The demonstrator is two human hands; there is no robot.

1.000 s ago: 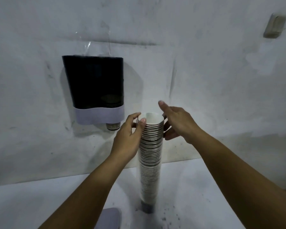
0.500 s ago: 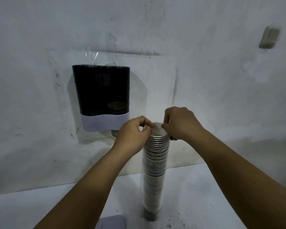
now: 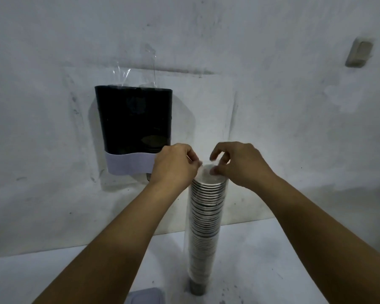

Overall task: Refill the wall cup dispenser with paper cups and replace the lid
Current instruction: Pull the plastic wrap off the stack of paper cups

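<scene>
A tall stack of paper cups [image 3: 205, 227] stands upright on the white table [image 3: 261, 260], wrapped in a clear plastic sleeve. My left hand [image 3: 176, 167] pinches the sleeve at the stack's top left rim. My right hand [image 3: 239, 164] pinches it at the top right, thumb on the rim and index finger raised. The wall dispenser [image 3: 134, 126] hangs to the left, dark with a white band at the bottom. It has no lid on top, and clear plastic sticks up out of it. A grey lid [image 3: 145, 296] lies flat at the table's near edge.
A cup bottom pokes out under the dispenser, partly hidden by my left hand. A small pale wall fitting [image 3: 359, 52] sits at the upper right. The table meets the rough white wall just behind the stack.
My hands closed from either side of the open top cup onto the top of the stack. They now pinch there, slightly farther apart than half a second ago.
</scene>
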